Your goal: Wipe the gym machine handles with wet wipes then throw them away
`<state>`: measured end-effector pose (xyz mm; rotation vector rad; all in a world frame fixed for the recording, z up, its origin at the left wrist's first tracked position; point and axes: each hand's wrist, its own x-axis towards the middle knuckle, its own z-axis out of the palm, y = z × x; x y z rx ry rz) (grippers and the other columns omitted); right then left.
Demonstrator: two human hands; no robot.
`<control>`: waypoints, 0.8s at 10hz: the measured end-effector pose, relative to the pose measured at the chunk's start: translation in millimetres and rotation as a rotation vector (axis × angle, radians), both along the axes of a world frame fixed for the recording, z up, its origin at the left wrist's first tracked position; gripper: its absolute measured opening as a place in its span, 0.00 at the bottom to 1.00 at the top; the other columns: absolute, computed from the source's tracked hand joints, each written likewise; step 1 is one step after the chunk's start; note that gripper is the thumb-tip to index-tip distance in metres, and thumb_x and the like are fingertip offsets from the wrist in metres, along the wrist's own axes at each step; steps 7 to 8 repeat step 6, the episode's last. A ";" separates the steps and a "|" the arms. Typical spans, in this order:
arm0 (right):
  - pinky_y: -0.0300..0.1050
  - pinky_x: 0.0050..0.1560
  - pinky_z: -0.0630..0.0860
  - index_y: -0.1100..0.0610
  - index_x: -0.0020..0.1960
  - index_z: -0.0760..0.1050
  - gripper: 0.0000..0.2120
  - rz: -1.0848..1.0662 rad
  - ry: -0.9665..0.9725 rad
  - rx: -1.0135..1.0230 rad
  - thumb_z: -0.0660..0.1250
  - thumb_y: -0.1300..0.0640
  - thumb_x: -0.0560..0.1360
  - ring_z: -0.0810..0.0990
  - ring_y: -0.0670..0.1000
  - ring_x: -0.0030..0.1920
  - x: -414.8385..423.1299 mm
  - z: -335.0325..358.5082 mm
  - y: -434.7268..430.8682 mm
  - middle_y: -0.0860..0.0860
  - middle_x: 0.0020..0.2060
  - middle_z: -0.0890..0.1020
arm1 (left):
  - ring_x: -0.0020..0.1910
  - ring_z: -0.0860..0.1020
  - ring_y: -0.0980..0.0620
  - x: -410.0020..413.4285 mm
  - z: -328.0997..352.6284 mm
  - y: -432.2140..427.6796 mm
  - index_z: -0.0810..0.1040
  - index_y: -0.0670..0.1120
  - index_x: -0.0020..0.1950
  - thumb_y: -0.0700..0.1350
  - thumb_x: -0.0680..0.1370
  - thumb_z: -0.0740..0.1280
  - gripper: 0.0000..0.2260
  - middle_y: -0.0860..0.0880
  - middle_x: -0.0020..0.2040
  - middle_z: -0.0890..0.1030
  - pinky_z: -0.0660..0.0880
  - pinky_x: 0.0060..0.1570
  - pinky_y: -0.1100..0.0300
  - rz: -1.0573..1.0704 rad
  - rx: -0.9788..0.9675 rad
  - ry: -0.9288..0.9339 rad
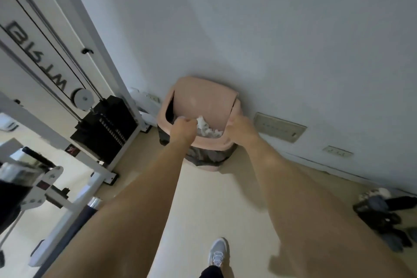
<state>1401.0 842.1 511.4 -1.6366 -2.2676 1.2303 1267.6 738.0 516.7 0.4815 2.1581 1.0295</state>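
At frame centre, the left hand (183, 130) pinches crumpled white wet wipes (206, 128) over the pink plastic swing-lid bin (203, 99); the right hand (240, 127) grips its rim. Letting go too early could drop them onto the floor.

Stood over a pink bin (209, 142) against the wall. Left hand (183, 129) closed on crumpled white wipes (204, 128) above the opening; right hand (241, 127) gripped the tilted lid (203, 99).

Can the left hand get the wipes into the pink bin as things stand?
Probably yes. The left hand holds the wipes right at the bin's opening, while the right hand rests by the tilted lid; nothing blocks the way.
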 end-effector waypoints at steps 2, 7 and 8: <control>0.49 0.53 0.73 0.59 0.74 0.65 0.27 0.088 -0.195 0.253 0.60 0.54 0.76 0.75 0.59 0.59 71.8 98.2 -105.8 0.58 0.66 0.73 | 0.54 0.76 0.46 55.8 80.5 -83.5 0.77 0.43 0.61 0.55 0.77 0.60 0.20 0.50 0.58 0.78 0.73 0.54 0.52 -0.434 -0.138 0.445; 0.58 0.65 0.66 0.54 0.76 0.61 0.31 0.176 -0.452 0.583 0.63 0.43 0.78 0.65 0.62 0.70 162.9 272.6 -292.4 0.58 0.71 0.66 | 0.71 0.70 0.41 132.7 257.7 -268.3 0.63 0.49 0.78 0.55 0.80 0.64 0.27 0.45 0.74 0.69 0.70 0.65 0.45 -0.679 -0.065 0.878; 0.58 0.65 0.66 0.54 0.76 0.61 0.31 0.176 -0.452 0.583 0.63 0.43 0.78 0.65 0.62 0.70 162.9 272.6 -292.4 0.58 0.71 0.66 | 0.71 0.70 0.41 132.7 257.7 -268.3 0.63 0.49 0.78 0.55 0.80 0.64 0.27 0.45 0.74 0.69 0.70 0.65 0.45 -0.679 -0.065 0.878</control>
